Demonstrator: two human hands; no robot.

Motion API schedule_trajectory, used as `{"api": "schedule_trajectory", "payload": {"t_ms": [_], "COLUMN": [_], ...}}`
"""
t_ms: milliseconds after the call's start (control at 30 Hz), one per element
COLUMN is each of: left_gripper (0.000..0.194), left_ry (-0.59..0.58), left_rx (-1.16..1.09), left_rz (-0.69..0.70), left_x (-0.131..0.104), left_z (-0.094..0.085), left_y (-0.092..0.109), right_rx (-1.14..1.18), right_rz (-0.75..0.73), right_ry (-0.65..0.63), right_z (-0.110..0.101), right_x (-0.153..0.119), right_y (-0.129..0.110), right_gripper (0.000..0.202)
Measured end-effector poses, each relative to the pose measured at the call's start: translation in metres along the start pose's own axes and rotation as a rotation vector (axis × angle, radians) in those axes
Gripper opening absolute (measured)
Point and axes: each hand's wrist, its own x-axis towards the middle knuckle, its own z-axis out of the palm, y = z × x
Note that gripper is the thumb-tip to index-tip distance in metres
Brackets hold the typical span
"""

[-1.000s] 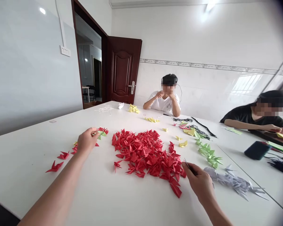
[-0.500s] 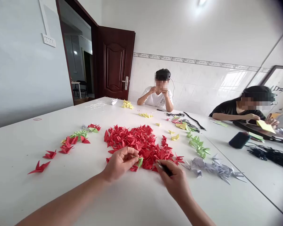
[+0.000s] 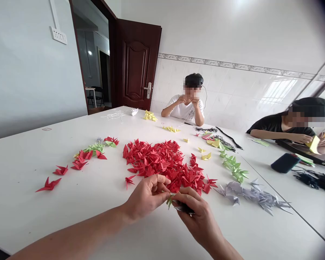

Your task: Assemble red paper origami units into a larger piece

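My left hand (image 3: 148, 196) is closed in a pinch at the upper end of a small green folded-paper crane (image 3: 169, 203). The crane sits between my two hands, partly covered by fingers. My right hand (image 3: 196, 211) is wrapped around a small dark tool with a shiny metal edge (image 3: 184, 207); most of it is hidden in the palm, so its kind is unclear. Fingertips of both hands meet at the crane. Just beyond them spreads a large pile of red paper cranes (image 3: 154, 155).
Grey cranes (image 3: 257, 196) and green cranes (image 3: 233, 167) lie at right, a row of red cranes (image 3: 49, 185) at left. Yellow cranes (image 3: 150, 115) lie farther back. Dark cords (image 3: 314, 180) lie near the right edge. Two people (image 3: 182, 108) sit across the white table (image 3: 83, 195).
My right hand has moved left and nearer, so its fingertips now meet my left hand's at the green crane. The view has shifted slightly. The person at right has tilted the yellow paper.
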Motion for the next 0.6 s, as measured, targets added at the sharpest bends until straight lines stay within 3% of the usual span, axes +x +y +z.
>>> {"api": "schedule_trajectory", "payload": {"t_ms": [200, 400, 600], "left_gripper": [0.03, 0.027, 0.023], "left_ry": [-0.031, 0.042, 0.124], "left_rx": [-0.105, -0.015, 0.089], "left_rz": [-0.048, -0.031, 0.1], "left_x": [-0.002, 0.0, 0.002], "left_z": [0.002, -0.001, -0.007], "left_y": [0.001, 0.002, 0.0], "right_rx": [0.032, 0.038, 0.05], "right_rz": [0.066, 0.2, 0.189], "right_ry": [0.011, 0.082, -0.046], "right_z": [0.0, -0.005, -0.008], "right_x": [0.001, 0.001, 0.0], "right_y": [-0.002, -0.008, -0.01], "right_gripper": [0.012, 0.017, 0.022]}}
